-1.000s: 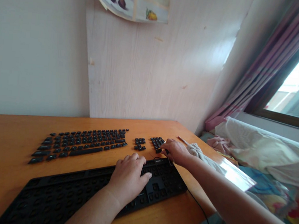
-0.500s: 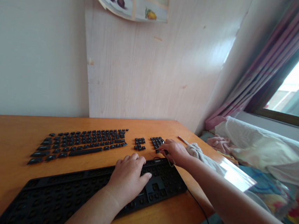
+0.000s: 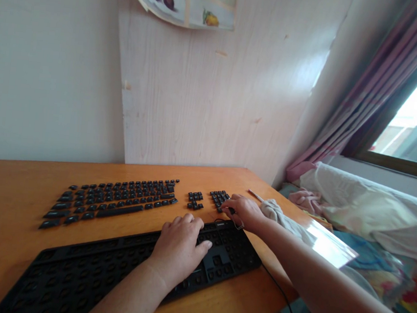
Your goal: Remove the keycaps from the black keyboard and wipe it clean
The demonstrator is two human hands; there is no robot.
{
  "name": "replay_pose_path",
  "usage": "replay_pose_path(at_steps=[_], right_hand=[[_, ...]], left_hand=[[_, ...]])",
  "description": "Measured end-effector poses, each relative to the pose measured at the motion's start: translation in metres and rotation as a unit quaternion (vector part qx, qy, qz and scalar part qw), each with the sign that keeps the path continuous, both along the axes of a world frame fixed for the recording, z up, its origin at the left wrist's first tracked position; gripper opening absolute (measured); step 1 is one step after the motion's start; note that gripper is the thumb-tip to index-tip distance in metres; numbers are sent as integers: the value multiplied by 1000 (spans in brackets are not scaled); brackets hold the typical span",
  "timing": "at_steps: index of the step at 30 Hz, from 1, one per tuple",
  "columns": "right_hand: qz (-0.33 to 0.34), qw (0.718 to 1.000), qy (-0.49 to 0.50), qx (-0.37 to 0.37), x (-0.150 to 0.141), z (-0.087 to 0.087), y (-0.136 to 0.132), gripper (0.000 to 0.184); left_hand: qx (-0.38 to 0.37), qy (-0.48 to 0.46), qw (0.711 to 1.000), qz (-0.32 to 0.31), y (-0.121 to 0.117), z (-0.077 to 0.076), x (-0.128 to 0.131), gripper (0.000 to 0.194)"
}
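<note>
A black keyboard (image 3: 124,261) with bare key sockets lies at the table's front, its keycaps off. My left hand (image 3: 180,245) rests palm down on its middle, thumb apart from the fingers, holding nothing. Beyond the keyboard's far right corner, my right hand (image 3: 243,211) has its fingers closed on a wire keycap puller (image 3: 239,225), whose thin metal loop sticks out below the hand. Its fingertips are at the number-pad keycaps (image 3: 218,197) and hide some of them. A small keycap cluster (image 3: 195,198) lies to the left, then the main keycap rows (image 3: 123,195).
A grey cloth (image 3: 280,217), a pen-like stick (image 3: 254,195) and a shiny clear sheet (image 3: 332,245) lie at the table's right side. The keyboard cable (image 3: 280,289) runs off the front edge. Bedding (image 3: 366,206) is piled beyond the table's right edge.
My right hand has shifted very slightly, and the wire loop below it has turned a little. My left hand, the keyboard and the keycaps stay in place.
</note>
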State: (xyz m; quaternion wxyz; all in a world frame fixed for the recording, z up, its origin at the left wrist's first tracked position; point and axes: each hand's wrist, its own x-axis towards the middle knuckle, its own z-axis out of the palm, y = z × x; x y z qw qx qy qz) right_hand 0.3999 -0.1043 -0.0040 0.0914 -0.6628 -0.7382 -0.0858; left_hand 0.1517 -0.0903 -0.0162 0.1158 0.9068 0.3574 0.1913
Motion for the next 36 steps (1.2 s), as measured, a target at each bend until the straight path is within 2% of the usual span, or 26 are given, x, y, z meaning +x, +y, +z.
replay_pose_path(at_steps=[3, 6, 9, 13, 17, 19, 26, 36], right_hand=[[-1, 998, 54, 33, -3, 5, -7, 26], [3, 986, 149, 74, -11, 11, -21, 27], [-45, 961, 251, 102, -21, 13, -40, 25], [-77, 927, 363, 48, -27, 14, -69, 22], [-76, 865, 495, -32, -28, 14, -92, 31], [-85, 846, 525, -45, -29, 14, -101, 36], [-126, 887, 444, -3, -36, 8, -120, 31], [-113, 914, 390, -3, -42, -11, -118, 28]], left_hand=[[4, 3, 1000, -2, -1, 1, -1, 29], [8, 9, 1000, -2, 0, 3, -1, 29], [10, 16, 1000, -2, 0, 4, 0, 29], [17, 24, 1000, 1, 2, 2, 0, 29], [25, 29, 999, 1, 2, 1, 0, 30], [24, 30, 999, -1, 3, 2, 0, 31], [-2, 23, 1000, -3, 3, 2, -1, 33], [-3, 22, 1000, 1, 2, 2, 0, 34]])
